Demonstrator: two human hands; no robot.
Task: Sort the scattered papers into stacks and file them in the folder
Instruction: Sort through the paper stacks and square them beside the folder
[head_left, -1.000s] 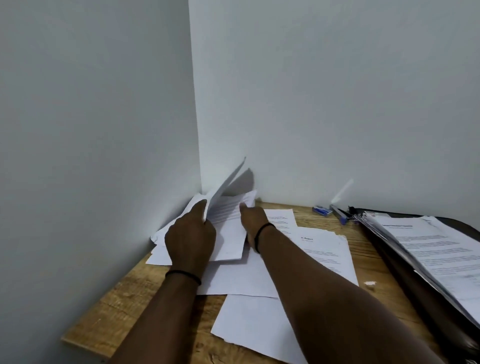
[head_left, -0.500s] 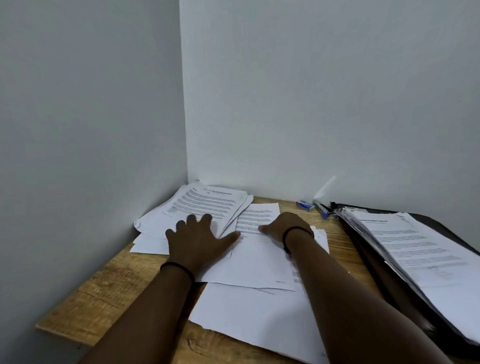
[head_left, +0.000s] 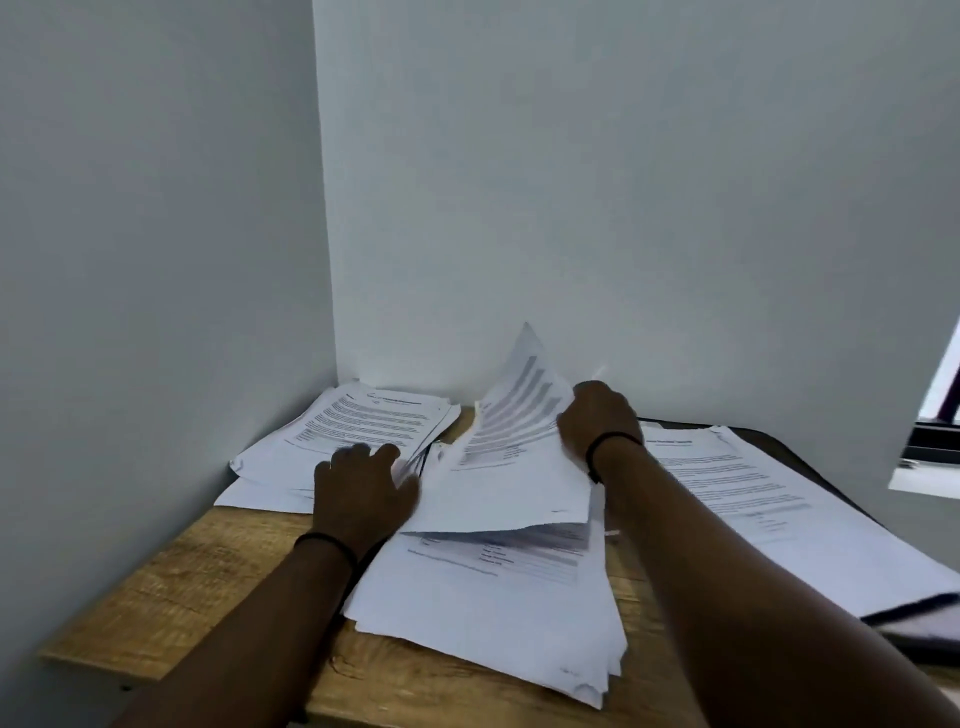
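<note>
A stack of printed papers (head_left: 358, 431) lies in the left back corner of the wooden table (head_left: 171, 577). My left hand (head_left: 363, 488) rests on its near edge, fingers bent at the sheets' corner. My right hand (head_left: 597, 423) grips the far edge of a printed sheet (head_left: 509, 467) and holds it lifted and tilted above a loose pile of papers (head_left: 493, 613) in the middle. An open dark folder (head_left: 779, 447) with papers (head_left: 769, 509) in it lies on the right.
Two white walls meet at the corner behind the stack. The table's front edge runs close below my forearms. A window frame (head_left: 935, 431) shows at the right edge.
My right hand has taken hold of a sheet from the middle pile and raised its far edge. My left hand slid right to the corner stack's edge. The view shifted left.
</note>
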